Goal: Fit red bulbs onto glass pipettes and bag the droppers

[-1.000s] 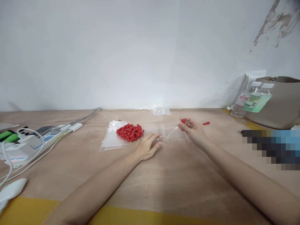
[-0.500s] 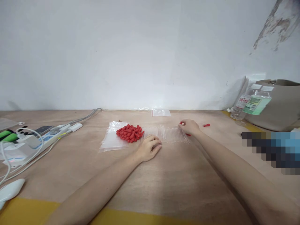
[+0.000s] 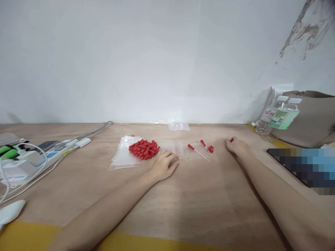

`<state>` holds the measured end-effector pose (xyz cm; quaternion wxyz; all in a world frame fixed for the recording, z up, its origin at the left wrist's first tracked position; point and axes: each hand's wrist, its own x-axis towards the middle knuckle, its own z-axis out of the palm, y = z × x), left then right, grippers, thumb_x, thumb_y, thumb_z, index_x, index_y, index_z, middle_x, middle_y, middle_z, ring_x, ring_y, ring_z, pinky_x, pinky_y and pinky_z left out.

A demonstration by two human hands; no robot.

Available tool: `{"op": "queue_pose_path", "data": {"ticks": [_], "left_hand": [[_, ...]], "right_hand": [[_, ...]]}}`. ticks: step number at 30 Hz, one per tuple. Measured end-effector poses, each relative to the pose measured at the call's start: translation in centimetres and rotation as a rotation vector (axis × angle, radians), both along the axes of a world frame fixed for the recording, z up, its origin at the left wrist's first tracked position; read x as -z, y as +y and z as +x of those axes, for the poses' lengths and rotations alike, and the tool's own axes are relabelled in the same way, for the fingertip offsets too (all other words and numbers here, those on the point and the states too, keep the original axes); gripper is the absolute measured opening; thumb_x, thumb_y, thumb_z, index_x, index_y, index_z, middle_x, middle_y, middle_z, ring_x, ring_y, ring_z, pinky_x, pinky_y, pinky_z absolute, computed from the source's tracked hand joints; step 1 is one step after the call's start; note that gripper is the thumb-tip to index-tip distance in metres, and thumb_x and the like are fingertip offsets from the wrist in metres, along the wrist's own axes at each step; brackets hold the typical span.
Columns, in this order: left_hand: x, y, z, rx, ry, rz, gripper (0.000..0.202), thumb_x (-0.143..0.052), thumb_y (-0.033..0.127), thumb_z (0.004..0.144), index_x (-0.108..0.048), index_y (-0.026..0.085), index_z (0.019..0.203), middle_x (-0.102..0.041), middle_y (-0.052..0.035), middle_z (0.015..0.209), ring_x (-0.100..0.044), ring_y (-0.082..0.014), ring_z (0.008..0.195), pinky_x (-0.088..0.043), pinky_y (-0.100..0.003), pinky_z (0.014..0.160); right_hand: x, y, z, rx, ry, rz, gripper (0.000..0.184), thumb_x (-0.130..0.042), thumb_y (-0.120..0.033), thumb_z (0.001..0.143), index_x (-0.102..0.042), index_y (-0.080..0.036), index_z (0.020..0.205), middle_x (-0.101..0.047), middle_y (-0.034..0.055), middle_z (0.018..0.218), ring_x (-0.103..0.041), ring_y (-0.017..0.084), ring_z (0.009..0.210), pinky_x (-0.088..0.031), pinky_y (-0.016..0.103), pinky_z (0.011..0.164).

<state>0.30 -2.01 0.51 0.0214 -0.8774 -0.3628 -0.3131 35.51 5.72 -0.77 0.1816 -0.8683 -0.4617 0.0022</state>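
My left hand point(image 3: 164, 165) rests at the near edge of a row of clear glass dropper tubes point(image 3: 180, 149), its fingers loosely bent and the thumb apart from them. Just left of it is a heap of red rubber dropper bulbs point(image 3: 143, 149) on clear plastic bags point(image 3: 123, 157). Two red bulbs with tubes in them lie across the row's right end: one dropper point(image 3: 191, 146) and another dropper point(image 3: 202, 142). A loose red bulb point(image 3: 210, 149) is beside them. Farther right, my right hand point(image 3: 237, 146) is closed with a red bulb point(image 3: 231, 140) showing at its fingertips.
A small clear bag point(image 3: 179, 126) lies near the wall. At left are a power strip point(image 3: 54, 152) with chargers and cables, and a white object point(image 3: 12, 212). Two bottles point(image 3: 285, 116) and a grey-beige bag point(image 3: 311, 118) stand at right, behind a blurred-out dark object point(image 3: 300, 167).
My right hand has moved right, off the tubes, to where a lone red bulb lay. Two droppers with red bulbs and a loose bulb are now uncovered. My left hand has stayed nearly still.
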Motion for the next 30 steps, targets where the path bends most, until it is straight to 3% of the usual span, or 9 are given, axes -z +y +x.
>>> {"op": "queue_pose_path", "data": {"ticks": [5, 12, 15, 19, 24, 30], "left_hand": [[-0.4, 0.8, 1.1, -0.139, 0.029, 0.005, 0.016, -0.050, 0.030, 0.078, -0.060, 0.020, 0.086, -0.056, -0.0050, 0.084, -0.049, -0.0202, 0.083, -0.037, -0.035, 0.075], [-0.9, 3.0, 5.8, -0.226, 0.136, 0.019, 0.012, -0.051, 0.026, 0.075, -0.057, 0.019, 0.083, -0.053, -0.0072, 0.088, -0.045, -0.0236, 0.092, -0.033, -0.038, 0.078], [-0.8, 4.1, 7.5, -0.248, 0.179, 0.011, 0.017, -0.052, 0.023, 0.073, -0.056, 0.019, 0.089, -0.054, -0.0074, 0.089, -0.045, -0.0236, 0.092, -0.032, -0.037, 0.078], [-0.9, 5.6, 8.8, -0.301, 0.135, -0.011, 0.021, -0.050, 0.030, 0.076, -0.055, 0.020, 0.094, -0.056, -0.0073, 0.093, -0.045, -0.0242, 0.092, -0.030, -0.039, 0.078], [-1.4, 6.3, 8.1, -0.486, 0.110, -0.055, 0.020, -0.048, 0.033, 0.076, -0.056, 0.018, 0.088, -0.057, -0.0086, 0.092, -0.047, -0.0252, 0.091, -0.031, -0.039, 0.077], [-1.7, 6.1, 7.4, -0.624, 0.244, -0.176, 0.036, -0.051, 0.043, 0.070, -0.059, 0.013, 0.087, -0.057, -0.0154, 0.094, -0.046, -0.0291, 0.094, -0.030, -0.039, 0.079]], "right_hand": [[0.8, 0.5, 1.1, 0.021, 0.007, 0.068, 0.048, -0.041, -0.052, 0.072, -0.053, -0.013, 0.097, -0.058, 0.0189, 0.094, -0.055, 0.030, 0.089, -0.042, 0.041, 0.069], [1.0, 1.2, 0.7, 0.084, 0.143, 0.198, 0.037, -0.052, -0.030, 0.065, -0.052, -0.012, 0.097, -0.058, 0.0157, 0.088, -0.055, 0.028, 0.085, -0.041, 0.037, 0.069], [0.3, 0.9, -0.3, 0.064, 0.204, 0.352, 0.035, -0.050, -0.026, 0.066, -0.051, -0.015, 0.098, -0.058, 0.0105, 0.084, -0.055, 0.024, 0.083, -0.040, 0.033, 0.070], [-0.9, 0.1, -2.9, -0.126, 0.293, 0.523, 0.033, -0.049, -0.026, 0.066, -0.048, -0.016, 0.097, -0.056, 0.0037, 0.078, -0.054, 0.017, 0.075, -0.040, 0.028, 0.069], [-1.2, -2.1, -7.2, -0.434, 0.389, 0.566, 0.034, -0.048, -0.026, 0.067, -0.045, -0.016, 0.100, -0.053, 0.0009, 0.076, -0.052, 0.012, 0.060, -0.041, 0.024, 0.059], [-0.6, -5.1, -10.1, -0.723, 0.222, 0.562, 0.024, -0.041, -0.018, 0.073, -0.052, -0.017, 0.094, -0.052, 0.0041, 0.081, -0.051, 0.013, 0.069, -0.042, 0.026, 0.067]]}}
